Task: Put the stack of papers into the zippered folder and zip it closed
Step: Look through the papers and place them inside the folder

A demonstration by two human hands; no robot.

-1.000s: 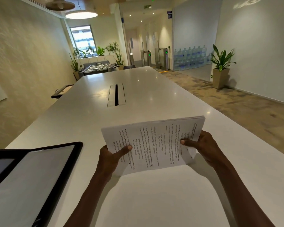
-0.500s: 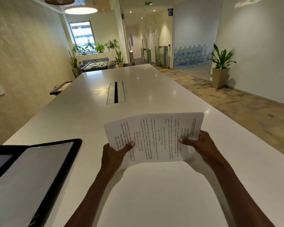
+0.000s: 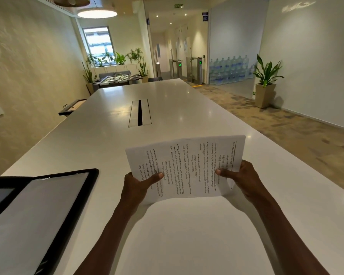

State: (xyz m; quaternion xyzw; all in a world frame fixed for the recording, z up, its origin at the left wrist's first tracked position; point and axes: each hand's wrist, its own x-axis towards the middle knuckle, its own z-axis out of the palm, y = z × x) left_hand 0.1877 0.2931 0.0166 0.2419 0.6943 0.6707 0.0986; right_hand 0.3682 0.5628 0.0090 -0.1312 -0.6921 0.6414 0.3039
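A stack of printed white papers [image 3: 189,165] is held up above the white table [image 3: 167,108], its printed face toward me and text running sideways. My left hand [image 3: 139,185] grips its left edge, thumb on the front. My right hand [image 3: 240,177] grips the right edge, thumb also on the front. The zippered folder [image 3: 38,211] lies open at the lower left of the table; it has a black border and a grey inner panel, and runs out of the frame.
A cable slot [image 3: 140,113] is set into the table's middle. The table's right edge borders carpeted floor with a potted plant [image 3: 266,80]. A wall runs along the left, with a small tray stand [image 3: 73,108] beside the table.
Both hands have lifted the papers slightly and tilted them more upright toward me. The folder has not moved.
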